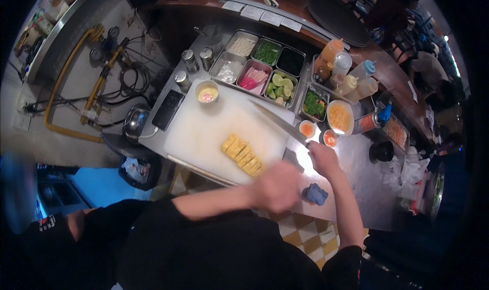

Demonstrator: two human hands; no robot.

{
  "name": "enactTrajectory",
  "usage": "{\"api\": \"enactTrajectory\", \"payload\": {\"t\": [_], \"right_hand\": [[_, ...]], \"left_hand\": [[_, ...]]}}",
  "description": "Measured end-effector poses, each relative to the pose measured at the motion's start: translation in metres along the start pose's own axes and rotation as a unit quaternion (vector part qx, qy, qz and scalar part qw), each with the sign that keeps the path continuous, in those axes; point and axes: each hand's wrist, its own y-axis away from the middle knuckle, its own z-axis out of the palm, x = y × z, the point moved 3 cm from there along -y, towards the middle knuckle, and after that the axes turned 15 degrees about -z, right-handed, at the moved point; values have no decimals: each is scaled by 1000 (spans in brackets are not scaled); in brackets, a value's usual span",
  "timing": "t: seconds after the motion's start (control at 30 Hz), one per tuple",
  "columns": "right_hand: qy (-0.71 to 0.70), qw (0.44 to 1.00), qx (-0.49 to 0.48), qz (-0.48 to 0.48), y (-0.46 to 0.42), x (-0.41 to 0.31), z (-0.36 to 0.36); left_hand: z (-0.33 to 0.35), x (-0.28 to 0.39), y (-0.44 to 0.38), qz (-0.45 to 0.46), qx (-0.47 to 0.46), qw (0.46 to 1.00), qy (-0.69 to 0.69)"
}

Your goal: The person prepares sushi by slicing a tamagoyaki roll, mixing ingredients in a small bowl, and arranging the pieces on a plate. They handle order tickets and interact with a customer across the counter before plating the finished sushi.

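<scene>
My right hand [323,158] grips the handle of a long kitchen knife [280,122], whose blade reaches over the upper right part of a white cutting board [198,129]. Blurred, my left hand [278,186] is at the board's lower right corner; its fingers are not clear enough to tell if they hold anything. Just beyond it lies a yellow block of food, perhaps rolled omelette [242,155], cut crosswise into several slices. A small cup with yellow contents [207,92] stands at the board's upper left. A crumpled blue cloth [315,194] lies right of my left hand.
Metal pans hold lime wedges [280,85], chopped greens [266,52] and pink strips [253,78]. Squeeze bottles [347,84] stand in a bin at the upper right. Two small sauce cups [306,129] sit near the knife handle. A phone [168,110] and several cans [190,61] are on the left.
</scene>
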Motion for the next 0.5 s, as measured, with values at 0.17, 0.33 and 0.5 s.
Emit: {"api": "enactTrajectory", "payload": {"t": [0.17,0.33,0.5], "right_hand": [[-5,997,-64,-47,-55,22,49],[6,998,-20,-67,-91,2,35],[-6,995,-17,-99,-108,-12,38]], "left_hand": [[-142,-197,7,-317,28,881,-349],[-158,-235,13,-482,-73,823,-291],[-161,-254,13,-420,-72,867,-258]]}}
